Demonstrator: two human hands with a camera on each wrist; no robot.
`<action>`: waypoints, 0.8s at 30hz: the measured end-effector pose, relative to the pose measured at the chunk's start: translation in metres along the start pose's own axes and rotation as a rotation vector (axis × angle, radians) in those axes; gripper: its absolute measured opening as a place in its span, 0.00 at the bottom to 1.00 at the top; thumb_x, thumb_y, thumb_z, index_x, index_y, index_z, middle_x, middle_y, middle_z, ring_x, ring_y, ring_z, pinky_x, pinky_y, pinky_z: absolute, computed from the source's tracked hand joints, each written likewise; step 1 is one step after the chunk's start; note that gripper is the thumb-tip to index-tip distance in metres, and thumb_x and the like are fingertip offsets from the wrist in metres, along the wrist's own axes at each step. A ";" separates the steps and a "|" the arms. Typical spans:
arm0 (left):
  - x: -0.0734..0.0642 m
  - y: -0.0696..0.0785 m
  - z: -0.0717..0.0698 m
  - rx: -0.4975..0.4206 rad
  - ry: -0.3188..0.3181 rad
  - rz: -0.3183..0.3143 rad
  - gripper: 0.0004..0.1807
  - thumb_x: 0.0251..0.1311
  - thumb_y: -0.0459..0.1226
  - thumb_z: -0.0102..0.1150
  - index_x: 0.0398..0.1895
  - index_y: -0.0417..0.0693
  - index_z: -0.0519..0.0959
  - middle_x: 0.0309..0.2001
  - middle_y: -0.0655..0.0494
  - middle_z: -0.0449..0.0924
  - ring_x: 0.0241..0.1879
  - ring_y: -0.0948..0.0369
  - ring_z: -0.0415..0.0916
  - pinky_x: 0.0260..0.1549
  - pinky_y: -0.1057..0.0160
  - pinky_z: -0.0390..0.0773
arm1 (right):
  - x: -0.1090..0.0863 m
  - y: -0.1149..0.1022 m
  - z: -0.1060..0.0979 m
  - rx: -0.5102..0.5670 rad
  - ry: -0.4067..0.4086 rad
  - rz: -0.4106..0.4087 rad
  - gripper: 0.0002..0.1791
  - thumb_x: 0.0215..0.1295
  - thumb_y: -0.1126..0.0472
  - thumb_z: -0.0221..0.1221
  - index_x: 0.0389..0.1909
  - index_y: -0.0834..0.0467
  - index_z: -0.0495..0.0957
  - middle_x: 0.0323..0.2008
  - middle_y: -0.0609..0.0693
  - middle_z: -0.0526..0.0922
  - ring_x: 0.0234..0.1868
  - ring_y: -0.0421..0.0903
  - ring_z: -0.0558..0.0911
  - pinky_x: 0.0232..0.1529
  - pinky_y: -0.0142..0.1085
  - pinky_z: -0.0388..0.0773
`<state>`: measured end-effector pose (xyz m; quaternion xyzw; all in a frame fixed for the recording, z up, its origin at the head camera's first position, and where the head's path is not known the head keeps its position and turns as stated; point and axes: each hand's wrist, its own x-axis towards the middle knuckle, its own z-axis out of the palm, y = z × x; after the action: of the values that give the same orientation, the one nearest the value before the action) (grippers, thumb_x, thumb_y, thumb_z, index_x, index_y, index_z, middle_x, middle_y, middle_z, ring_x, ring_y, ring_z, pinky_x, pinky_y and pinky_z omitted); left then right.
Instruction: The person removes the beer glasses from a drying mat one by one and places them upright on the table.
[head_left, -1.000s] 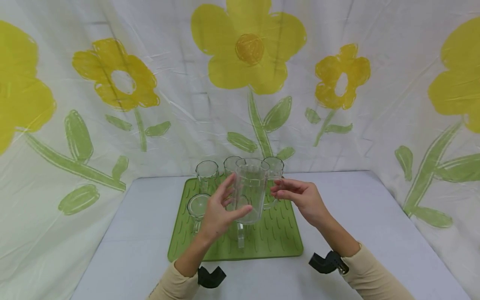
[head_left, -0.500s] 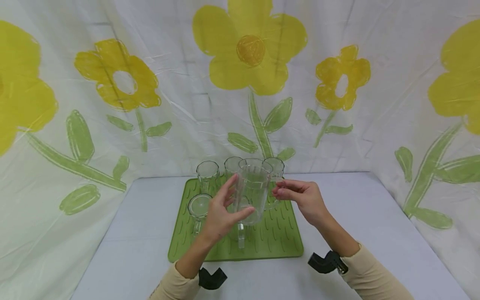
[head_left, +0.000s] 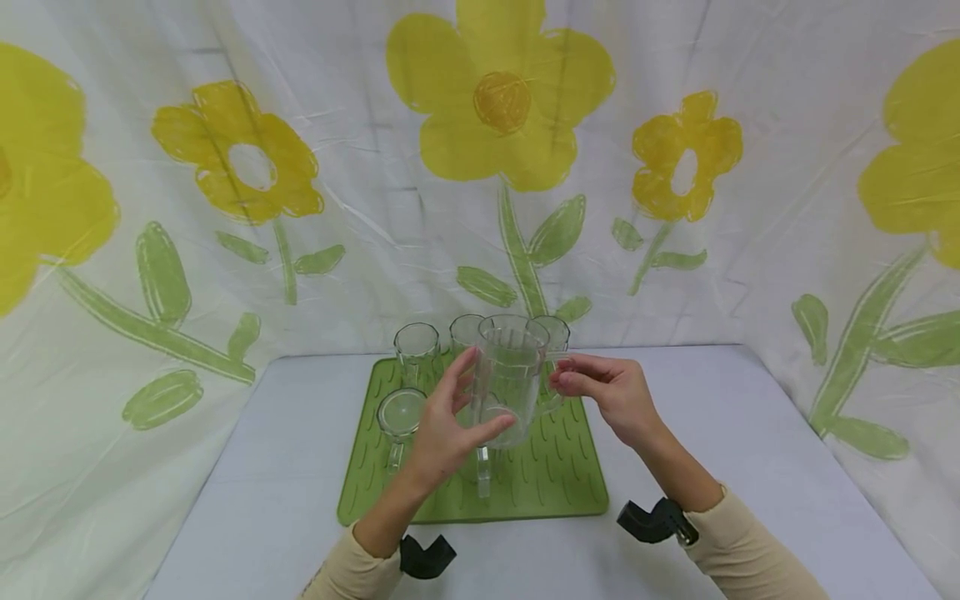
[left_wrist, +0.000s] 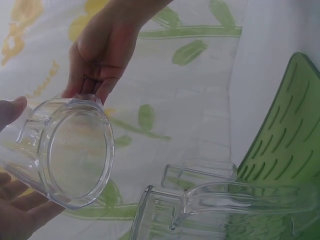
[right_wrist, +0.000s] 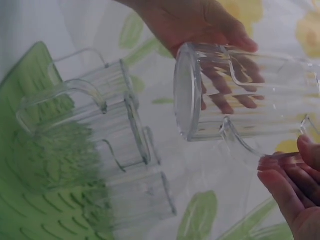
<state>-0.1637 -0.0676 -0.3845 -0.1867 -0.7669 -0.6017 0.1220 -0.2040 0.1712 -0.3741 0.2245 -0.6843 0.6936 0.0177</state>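
A clear glass mug [head_left: 512, 379] is held up over the green mat, its open rim on top in the head view. My left hand [head_left: 444, 433] grips its body from the left, thumb across the front and fingers round the far side. Its handle points right, where my right hand [head_left: 611, 398] pinches it between thumb and fingers; the right wrist view shows these fingers [right_wrist: 282, 192] at the handle. In the left wrist view the mug's round base [left_wrist: 80, 152] faces the camera.
Several other clear glass mugs stand on the green drying mat [head_left: 540, 487], including a front-left mug [head_left: 401, 412] and a back-left mug [head_left: 417, 346]. One mug behind the held one shows mostly its handle [head_left: 483, 475]. A flowered curtain [head_left: 360, 250] hangs behind the white table [head_left: 277, 450].
The held mug has shifted slightly right and turned a little, so its handle stands out further right. My right hand has moved slightly right with it; both hands keep their hold.
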 end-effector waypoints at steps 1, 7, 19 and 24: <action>0.000 0.000 0.000 0.005 0.001 0.007 0.50 0.48 0.32 0.74 0.74 0.42 0.57 0.73 0.42 0.60 0.68 0.43 0.66 0.63 0.48 0.73 | 0.000 -0.001 0.000 -0.005 0.000 -0.002 0.08 0.65 0.68 0.60 0.42 0.58 0.84 0.35 0.38 0.89 0.38 0.36 0.88 0.39 0.30 0.86; 0.001 0.003 0.001 0.038 -0.008 0.019 0.50 0.48 0.33 0.74 0.74 0.42 0.56 0.73 0.42 0.59 0.68 0.43 0.65 0.63 0.50 0.73 | 0.002 -0.003 -0.001 -0.028 0.005 -0.014 0.08 0.65 0.69 0.60 0.43 0.62 0.84 0.34 0.38 0.88 0.37 0.35 0.88 0.38 0.30 0.86; 0.003 0.002 0.001 0.101 0.004 0.126 0.49 0.48 0.32 0.74 0.73 0.38 0.57 0.70 0.38 0.62 0.66 0.43 0.67 0.59 0.48 0.77 | 0.006 -0.007 -0.002 -0.020 0.011 -0.017 0.12 0.64 0.70 0.60 0.41 0.50 0.84 0.35 0.38 0.89 0.37 0.35 0.88 0.39 0.30 0.86; 0.004 0.002 0.000 0.085 0.010 0.142 0.49 0.48 0.31 0.74 0.73 0.38 0.56 0.69 0.38 0.63 0.65 0.43 0.68 0.59 0.50 0.78 | 0.006 -0.009 -0.002 -0.004 0.008 -0.030 0.14 0.65 0.70 0.59 0.41 0.48 0.84 0.35 0.39 0.89 0.37 0.35 0.88 0.39 0.29 0.86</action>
<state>-0.1662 -0.0661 -0.3809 -0.2321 -0.7762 -0.5592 0.1758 -0.2072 0.1717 -0.3638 0.2320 -0.6821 0.6927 0.0314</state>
